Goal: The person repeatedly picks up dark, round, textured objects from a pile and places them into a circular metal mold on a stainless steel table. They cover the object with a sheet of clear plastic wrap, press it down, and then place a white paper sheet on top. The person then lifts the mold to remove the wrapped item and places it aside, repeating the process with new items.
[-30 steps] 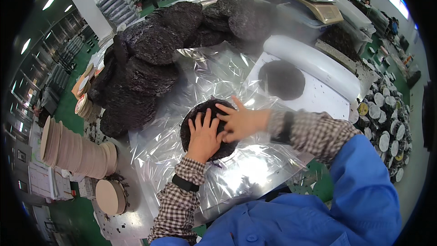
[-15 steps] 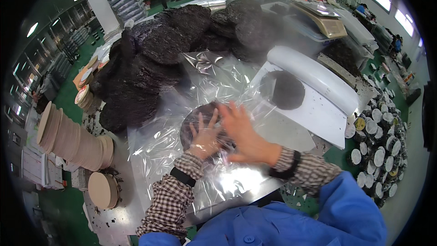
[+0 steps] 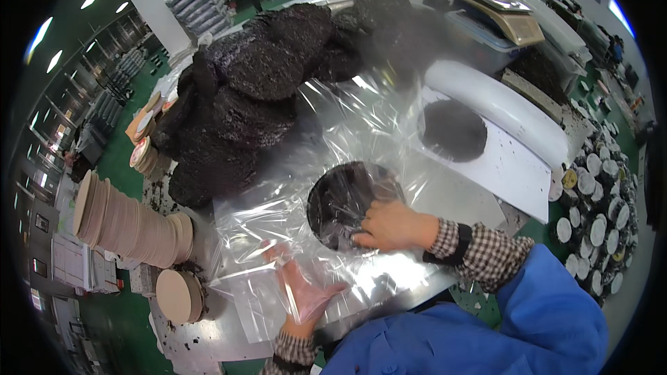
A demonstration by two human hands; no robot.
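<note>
Disc [image 3: 332,210], dark and round, lies flat beneath crinkled clear film [image 3: 379,285] on metal table [image 3: 221,325]. Right hand [image 3: 396,227], fingers curled, rests on film over disc's right side; cannot tell whether fingers pinch anything. Left hand [image 3: 303,288], seen through film nearer wearer, sits apart from disc, thumb splayed from fingers. Beyond disc, to left: heap of dark slabs [image 3: 253,76]. To right: white sheet [image 3: 517,184] bearing dark round patch [image 3: 455,132], white roll [image 3: 497,111] along its far edge. Far left: tall stack of beige discs [image 3: 132,228].
</note>
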